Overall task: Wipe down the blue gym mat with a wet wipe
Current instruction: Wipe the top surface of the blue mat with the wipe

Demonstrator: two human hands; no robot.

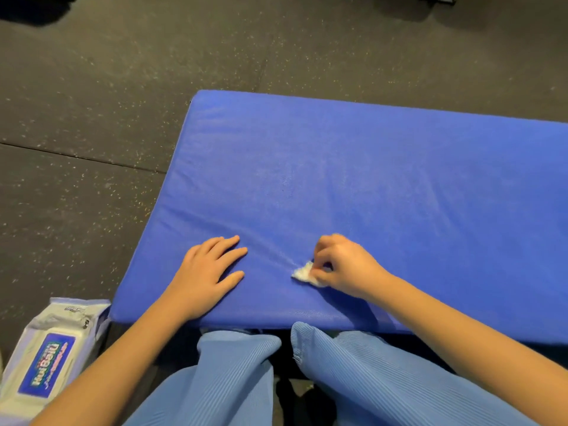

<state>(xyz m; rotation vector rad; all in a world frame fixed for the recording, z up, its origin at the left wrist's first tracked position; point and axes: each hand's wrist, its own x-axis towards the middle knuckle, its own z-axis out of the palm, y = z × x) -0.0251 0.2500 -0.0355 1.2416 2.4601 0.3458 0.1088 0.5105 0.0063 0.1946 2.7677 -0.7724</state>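
The blue gym mat [353, 167] lies on the dark floor in front of my knees, reaching off the right edge of the view. My right hand [344, 264] pinches a small crumpled white wet wipe [302, 273] and holds it against the mat near the front edge. My left hand [206, 272] lies flat on the mat to the left of the wipe, fingers straight and spread, pressing the cover down. Creases in the mat cover run between the two hands.
A pack of wet wipes [46, 361] with a blue label lies on the floor at the lower left, beside the mat's front left corner. Speckled black rubber flooring [92, 118] surrounds the mat. My knees in blue ribbed trousers [236, 373] sit against the mat's front edge.
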